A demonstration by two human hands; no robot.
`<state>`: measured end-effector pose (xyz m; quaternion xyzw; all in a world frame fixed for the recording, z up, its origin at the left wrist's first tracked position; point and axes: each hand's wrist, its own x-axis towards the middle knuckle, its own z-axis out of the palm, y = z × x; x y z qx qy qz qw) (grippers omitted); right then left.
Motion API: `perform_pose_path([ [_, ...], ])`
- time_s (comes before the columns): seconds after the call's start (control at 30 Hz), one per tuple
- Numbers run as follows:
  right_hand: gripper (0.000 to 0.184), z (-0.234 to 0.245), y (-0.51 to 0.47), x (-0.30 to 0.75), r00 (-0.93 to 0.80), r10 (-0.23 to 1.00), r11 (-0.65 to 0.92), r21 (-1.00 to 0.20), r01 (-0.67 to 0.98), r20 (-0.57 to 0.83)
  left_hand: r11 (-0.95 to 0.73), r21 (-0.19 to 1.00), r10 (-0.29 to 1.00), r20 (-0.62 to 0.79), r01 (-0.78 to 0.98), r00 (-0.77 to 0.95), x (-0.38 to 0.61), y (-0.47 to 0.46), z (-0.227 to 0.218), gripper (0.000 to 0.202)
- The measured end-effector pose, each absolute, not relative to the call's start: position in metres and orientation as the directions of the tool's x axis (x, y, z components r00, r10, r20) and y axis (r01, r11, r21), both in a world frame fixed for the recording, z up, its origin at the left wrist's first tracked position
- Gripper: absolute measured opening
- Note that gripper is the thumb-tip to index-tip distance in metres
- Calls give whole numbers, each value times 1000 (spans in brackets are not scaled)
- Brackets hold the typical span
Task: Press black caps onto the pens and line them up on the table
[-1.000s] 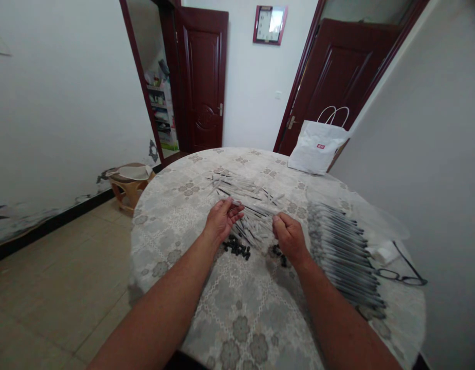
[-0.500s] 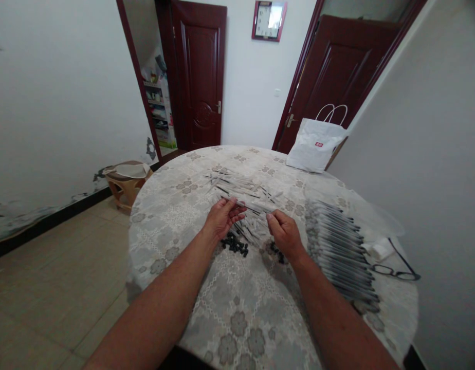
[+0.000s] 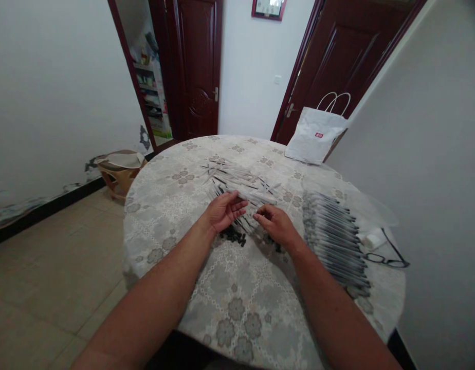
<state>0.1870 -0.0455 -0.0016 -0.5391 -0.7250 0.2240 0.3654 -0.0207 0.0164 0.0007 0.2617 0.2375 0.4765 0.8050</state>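
Note:
My left hand (image 3: 225,211) is palm up over the middle of the table, thumb and forefinger pinched on a thin, pale pen barrel (image 3: 256,197) that points right. Its other fingers are loosely curled. Close by on the right, my right hand (image 3: 275,222) has thumb and fingertips pressed together; anything between them is too small to make out. Beyond both hands lies a loose pile of thin clear and dark pen parts (image 3: 233,172). Small black caps (image 3: 234,235) are heaped by my left wrist, and more are partly hidden beneath my right hand.
A row of dark-tipped pens (image 3: 338,241) lies on clear plastic at the right. Past it are eyeglasses (image 3: 387,261) and a small white item (image 3: 374,239). A white paper bag (image 3: 316,134) stands at the far right edge of the round table; a stool (image 3: 120,169) is at left.
My right hand has moved left, nearer my left hand, and off the thin piece that stretched between them. The view has tilted slightly downward.

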Motion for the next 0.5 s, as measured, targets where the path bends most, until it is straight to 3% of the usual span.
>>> perform_pose_path([
  [0.1,9,-3,-45,192,-255,933,354,-526,773,253,367,588,929,-183,-721,323,-23,22,3,11],
  [0.2,13,-3,-47,191,-328,931,365,-422,830,160,334,586,943,-196,-739,271,-22,24,3,12],
  [0.5,19,12,-63,171,-522,851,501,-388,773,59,288,610,957,-153,-738,247,-20,22,4,10],
])
